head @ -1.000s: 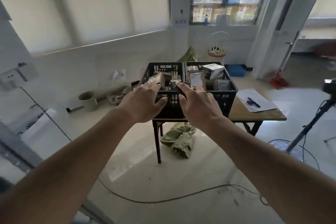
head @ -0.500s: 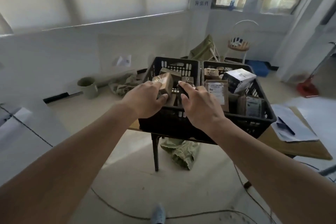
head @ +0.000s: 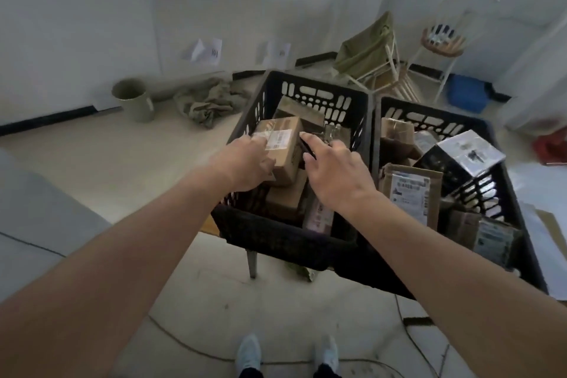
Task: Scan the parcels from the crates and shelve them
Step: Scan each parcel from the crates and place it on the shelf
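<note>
Two black plastic crates stand side by side on a small table: the left crate [head: 276, 236] and the right crate [head: 429, 115]. Both hold several parcels. My left hand [head: 245, 163] grips a brown cardboard box with a white label [head: 283, 144] at the top of the left crate's pile. My right hand [head: 334, 175] hovers just right of that box, index finger stretched out, with a small black device [head: 306, 147] held between finger and thumb. In the right crate lie a labelled brown mailer [head: 409, 193] and a dark glossy box [head: 460, 156].
A green bucket [head: 133, 98] and a crumpled cloth [head: 208, 104] lie on the floor by the wall. A folded chair [head: 377, 55], a stool [head: 441, 40] and a blue bin [head: 466, 95] stand behind the crates. Papers [head: 546, 242] lie to their right. A cable [head: 184, 344] crosses the floor near my shoes.
I have stepped closer, so the crates now sit right below me. Both hands moved into the left crate, and my left hand took hold of the labelled brown box.
</note>
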Demonstrator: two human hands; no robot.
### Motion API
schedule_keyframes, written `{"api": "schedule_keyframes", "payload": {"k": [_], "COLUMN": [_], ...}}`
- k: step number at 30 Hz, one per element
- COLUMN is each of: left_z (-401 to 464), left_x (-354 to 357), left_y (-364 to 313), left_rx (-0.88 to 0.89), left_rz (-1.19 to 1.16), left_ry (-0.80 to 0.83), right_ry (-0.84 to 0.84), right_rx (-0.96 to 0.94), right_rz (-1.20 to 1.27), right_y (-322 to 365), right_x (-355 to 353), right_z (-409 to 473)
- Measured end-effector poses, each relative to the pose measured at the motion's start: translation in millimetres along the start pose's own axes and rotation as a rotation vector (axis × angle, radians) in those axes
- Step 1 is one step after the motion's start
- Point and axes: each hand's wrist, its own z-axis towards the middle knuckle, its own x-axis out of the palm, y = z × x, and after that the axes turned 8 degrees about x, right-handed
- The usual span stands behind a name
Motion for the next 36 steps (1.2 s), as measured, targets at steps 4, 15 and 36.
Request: {"api": "schedule_keyframes", "payload": {"k": [4, 15, 36], "left_z": [39.5, 106.8, 122.4], "left_x": [18.2, 74.8, 88.9], "left_y": [14.1, 30.7, -2.3], "left_rx": [-0.101, -0.460, -0.756], "left_rz": [-0.041, -0.187, -0.674], "left_ry": [0.049, 0.087, -0.032], "right_ry": [0.037, 0.191, 0.148], "right_rx": [-0.063, -0.199, -0.205], "right_rz": [0.007, 0.039, 0.059], "right_y": [-11.1, -40.8, -68.2], "right_x": [13.9, 50.5, 43.2], "right_z": [54.7, 142.7, 169.8]}}
